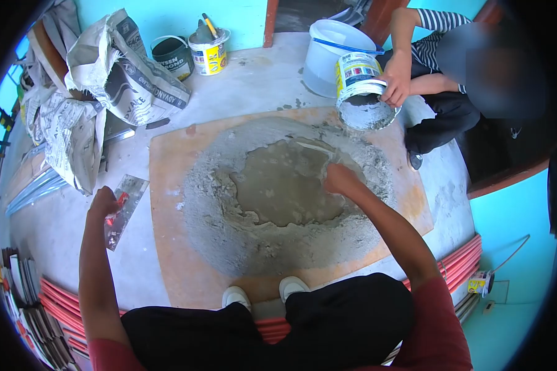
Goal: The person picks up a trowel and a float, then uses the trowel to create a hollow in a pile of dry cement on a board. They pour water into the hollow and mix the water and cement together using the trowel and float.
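A ring of grey cement mix (229, 247) lies on a tan board (167, 266), with murky water (284, 185) pooled in its middle. My right hand (342, 180) is closed at the right edge of the pool; what it grips is mostly hidden. Just above that hand, a pale narrow strip (315, 148) shows at the water's edge. To the left of the board, my left hand (105, 203) is closed around the red handle of a rectangular steel plastering trowel (129, 207). The trowel's flat blade is at the floor beside the board.
At right, a co-worker's hand (397, 79) tilts a paint bucket (358, 74) over the mix's edge. Behind it stands a translucent tub (322, 65). Cement sacks (130, 80), a dark bucket (172, 59) and a tool-filled pail (209, 55) are at the back. Red pipes (62, 303) lie near me.
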`<state>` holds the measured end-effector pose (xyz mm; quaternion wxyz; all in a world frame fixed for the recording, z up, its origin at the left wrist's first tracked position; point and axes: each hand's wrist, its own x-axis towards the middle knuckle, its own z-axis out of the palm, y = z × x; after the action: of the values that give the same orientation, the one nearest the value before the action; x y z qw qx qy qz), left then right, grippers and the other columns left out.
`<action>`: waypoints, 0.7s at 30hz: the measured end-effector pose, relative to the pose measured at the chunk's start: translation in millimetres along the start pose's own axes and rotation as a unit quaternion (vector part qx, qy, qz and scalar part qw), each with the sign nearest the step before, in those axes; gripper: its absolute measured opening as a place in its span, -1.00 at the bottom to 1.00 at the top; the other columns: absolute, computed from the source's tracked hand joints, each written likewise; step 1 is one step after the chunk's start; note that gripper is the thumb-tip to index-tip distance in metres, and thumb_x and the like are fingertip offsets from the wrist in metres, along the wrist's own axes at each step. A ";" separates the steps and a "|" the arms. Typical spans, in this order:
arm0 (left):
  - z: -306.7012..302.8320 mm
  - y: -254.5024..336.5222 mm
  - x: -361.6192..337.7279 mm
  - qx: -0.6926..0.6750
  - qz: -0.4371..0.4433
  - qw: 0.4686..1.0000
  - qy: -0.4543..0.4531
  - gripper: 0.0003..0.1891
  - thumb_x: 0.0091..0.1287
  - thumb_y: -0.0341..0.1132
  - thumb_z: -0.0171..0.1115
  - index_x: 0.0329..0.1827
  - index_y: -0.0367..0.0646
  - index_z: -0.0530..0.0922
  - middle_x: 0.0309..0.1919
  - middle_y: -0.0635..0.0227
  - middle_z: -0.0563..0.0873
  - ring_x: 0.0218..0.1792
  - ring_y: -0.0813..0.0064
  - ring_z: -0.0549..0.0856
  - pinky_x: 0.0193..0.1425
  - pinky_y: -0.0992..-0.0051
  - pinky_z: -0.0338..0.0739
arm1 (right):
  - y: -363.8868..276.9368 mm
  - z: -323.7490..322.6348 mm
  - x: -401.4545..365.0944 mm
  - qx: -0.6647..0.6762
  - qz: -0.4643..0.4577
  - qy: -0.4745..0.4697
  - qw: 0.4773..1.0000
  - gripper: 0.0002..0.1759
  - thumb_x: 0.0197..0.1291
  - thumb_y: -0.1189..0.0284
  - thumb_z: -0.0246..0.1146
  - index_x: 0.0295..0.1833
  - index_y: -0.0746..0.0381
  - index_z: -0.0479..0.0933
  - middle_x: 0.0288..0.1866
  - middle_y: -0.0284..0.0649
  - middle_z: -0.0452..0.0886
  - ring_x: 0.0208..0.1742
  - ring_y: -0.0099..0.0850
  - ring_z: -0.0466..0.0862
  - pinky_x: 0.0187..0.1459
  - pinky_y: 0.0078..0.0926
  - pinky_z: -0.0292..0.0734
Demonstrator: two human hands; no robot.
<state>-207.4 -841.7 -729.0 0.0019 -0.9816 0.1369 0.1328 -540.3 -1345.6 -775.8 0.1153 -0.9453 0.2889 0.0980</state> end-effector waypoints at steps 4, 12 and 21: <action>4.0 -9.7 1.4 0.022 -0.015 1.000 -0.006 -0.78 -0.08 -0.39 0.36 -0.48 -0.44 0.62 -0.38 -0.16 0.67 -0.27 0.07 0.73 -0.16 0.28 0.61 | -8.4 4.8 20.1 -0.020 0.000 -0.017 1.000 -0.70 -0.03 0.40 0.17 -0.23 0.39 0.58 -0.16 0.15 0.62 -0.09 0.05 0.63 -0.05 -0.09 0.53; 11.0 -8.9 11.7 0.020 -0.010 1.000 -0.018 -0.74 -0.05 -0.33 0.39 -0.45 -0.42 0.63 -0.36 -0.15 0.68 -0.25 0.06 0.72 -0.14 0.27 0.61 | -7.6 2.3 6.0 -0.068 -0.017 -0.071 0.995 -0.72 -0.02 0.45 0.14 -0.20 0.34 0.61 -0.14 0.09 0.63 -0.07 -0.03 0.64 -0.06 -0.12 0.55; 15.9 -10.9 18.2 0.029 -0.021 0.999 -0.026 -0.71 -0.07 -0.32 0.42 -0.42 -0.41 0.62 -0.32 -0.14 0.68 -0.23 0.07 0.72 -0.13 0.28 0.61 | -28.4 -43.0 17.5 -0.103 -0.057 -0.053 0.992 -0.73 -0.10 0.46 0.23 -0.22 0.33 0.62 -0.15 0.06 0.64 -0.10 -0.04 0.66 -0.08 -0.14 0.56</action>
<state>-191.7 -835.5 -749.5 0.0371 -0.9801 0.1195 0.1541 -504.8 -1343.6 -734.6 0.0384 -0.9605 0.2165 0.1708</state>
